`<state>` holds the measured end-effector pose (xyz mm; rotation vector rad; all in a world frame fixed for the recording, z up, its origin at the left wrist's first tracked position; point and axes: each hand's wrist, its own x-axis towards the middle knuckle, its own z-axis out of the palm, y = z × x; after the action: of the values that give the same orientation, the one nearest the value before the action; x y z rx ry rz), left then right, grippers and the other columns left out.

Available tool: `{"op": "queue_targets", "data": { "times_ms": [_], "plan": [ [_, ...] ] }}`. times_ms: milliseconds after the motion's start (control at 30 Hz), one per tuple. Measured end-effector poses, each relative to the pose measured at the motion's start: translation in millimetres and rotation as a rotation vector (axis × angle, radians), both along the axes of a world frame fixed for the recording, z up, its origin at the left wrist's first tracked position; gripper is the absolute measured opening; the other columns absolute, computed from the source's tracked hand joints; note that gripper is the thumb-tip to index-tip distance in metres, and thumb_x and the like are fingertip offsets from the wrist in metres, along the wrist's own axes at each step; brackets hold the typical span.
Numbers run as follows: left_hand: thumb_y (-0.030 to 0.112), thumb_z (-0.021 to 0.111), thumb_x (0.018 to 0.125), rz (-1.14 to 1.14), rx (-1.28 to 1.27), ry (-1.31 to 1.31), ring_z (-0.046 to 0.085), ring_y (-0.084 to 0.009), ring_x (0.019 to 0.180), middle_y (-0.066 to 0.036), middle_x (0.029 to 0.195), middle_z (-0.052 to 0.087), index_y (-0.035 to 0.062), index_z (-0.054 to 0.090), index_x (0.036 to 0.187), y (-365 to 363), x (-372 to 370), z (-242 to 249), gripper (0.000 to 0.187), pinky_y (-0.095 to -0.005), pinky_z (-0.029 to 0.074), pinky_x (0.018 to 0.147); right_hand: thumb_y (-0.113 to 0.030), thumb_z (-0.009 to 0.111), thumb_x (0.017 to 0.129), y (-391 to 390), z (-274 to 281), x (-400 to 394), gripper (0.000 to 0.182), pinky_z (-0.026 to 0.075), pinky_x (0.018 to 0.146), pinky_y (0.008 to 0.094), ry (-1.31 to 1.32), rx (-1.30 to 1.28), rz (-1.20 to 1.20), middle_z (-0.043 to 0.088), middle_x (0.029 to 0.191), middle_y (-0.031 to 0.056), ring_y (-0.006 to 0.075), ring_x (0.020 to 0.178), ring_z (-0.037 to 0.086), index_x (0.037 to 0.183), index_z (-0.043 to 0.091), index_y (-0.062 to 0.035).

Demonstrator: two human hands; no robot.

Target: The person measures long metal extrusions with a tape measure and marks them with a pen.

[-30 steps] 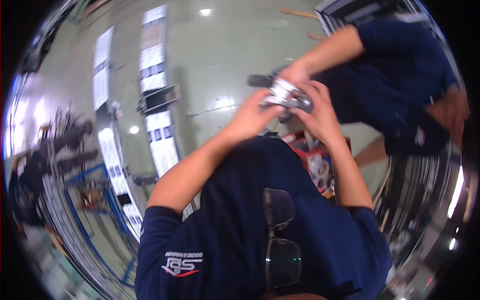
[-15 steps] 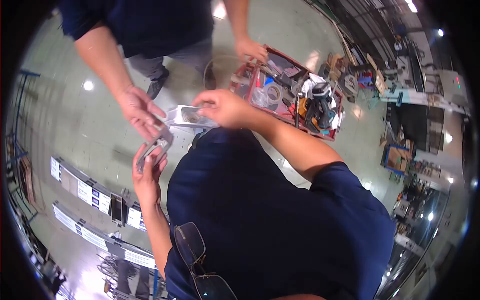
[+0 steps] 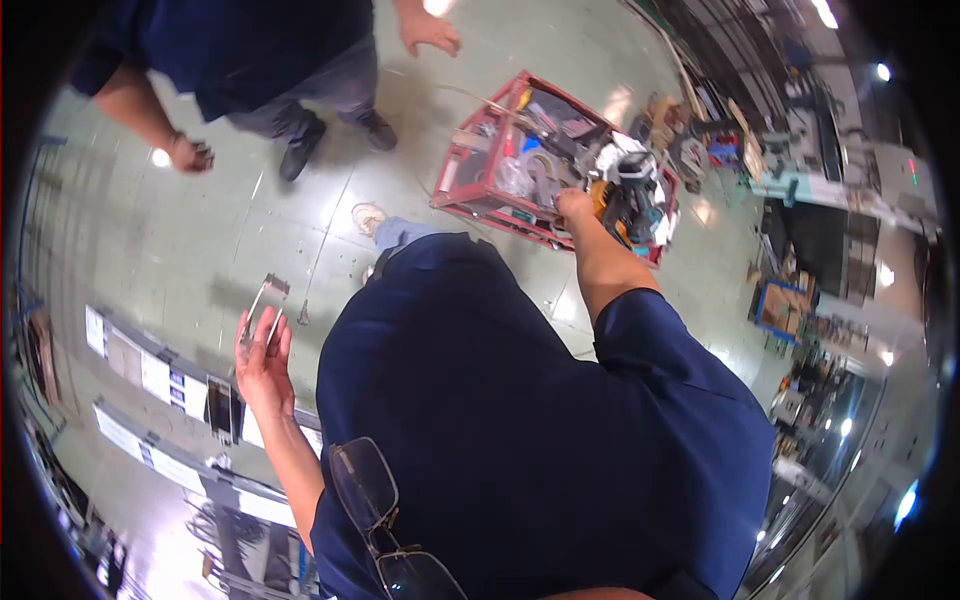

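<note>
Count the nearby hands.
4: left hand, holding a metal bracket; right hand, at the red crate; co-worker's one hand, upper left; co-worker's other hand, top.

R fingertips hidden @ red bin [image 3: 482, 199]; L grip partly covered.
On my feed I can't tell what R hand [image 3: 573, 203] touches; tools [image 3: 632, 207] just beside its fingers overlap, some part-hidden. L hand [image 3: 266, 376] fingers cover the near end of the metal bracket [image 3: 277, 285]. Co-worker [image 3: 280, 50], beyond L fingers, is cut off by top edge. Labels on strips [image 3: 160, 379] below L fingers: too small to read.
</note>
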<state>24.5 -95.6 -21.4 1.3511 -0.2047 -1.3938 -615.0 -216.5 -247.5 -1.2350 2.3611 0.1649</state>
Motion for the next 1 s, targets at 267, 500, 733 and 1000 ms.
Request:
{"op": "queue_targets", "data": {
  "times_ms": [267,500,733,1000],
  "plan": [
    [0.012,0.055,0.103,0.273,-0.168,0.335,0.056,-0.0409,0.13,-0.028,0.144,0.052,-0.0004,0.034,0.15,33.0,-8.8,7.4,0.052,-0.0486,0.048,0.109,-0.029,0.069,0.095,-67.2,95.0,128.8,0.044,0.054,0.09,0.0416,-0.256,-0.35,0.311,0.071,0.112,0.0216,0.0316,0.099,0.071,0.129,0.062,-0.0021],
    [0.014,0.06,0.1,0.53,-0.347,0.423,0.051,-0.0405,0.134,-0.025,0.148,0.049,0.0019,0.035,0.151,42.6,-24.3,8.7,0.057,-0.0499,0.044,0.113,-0.01,0.074,0.087,-96.7,234.6,429.7,0.056,0.05,0.096,0.0333,-0.935,-0.229,1.268,0.064,0.126,0.0096,0.0211,0.109,0.061,0.14,0.056,-0.0086],
    [-0.003,0.064,0.093,0.871,-0.372,0.062,0.052,-0.0324,0.135,-0.019,0.147,0.051,0.0068,0.04,0.151,13.1,-17.3,33.2,0.063,-0.0444,0.045,0.111,-0.034,0.071,0.096,-87.0,266.4,594.6,0.06,0.053,0.086,0.0327,-1.146,0.885,0.897,0.065,0.119,0.0103,0.0205,0.101,0.063,0.142,0.046,-0.0045],
    [0.003,0.082,0.077,0.677,-0.087,-0.889,0.039,-0.0313,0.147,-0.017,0.158,0.041,0.0087,0.04,0.152,-18.0,-6.0,40.5,0.086,-0.042,0.035,0.118,-0.03,0.071,0.098,-82.4,274.6,681.1,0.044,0.055,0.079,0.0303,-1.235,1.276,0.798,0.068,0.109,0.0082,0.0156,0.09,0.067,0.128,0.051,-0.0038]
  ]
}}
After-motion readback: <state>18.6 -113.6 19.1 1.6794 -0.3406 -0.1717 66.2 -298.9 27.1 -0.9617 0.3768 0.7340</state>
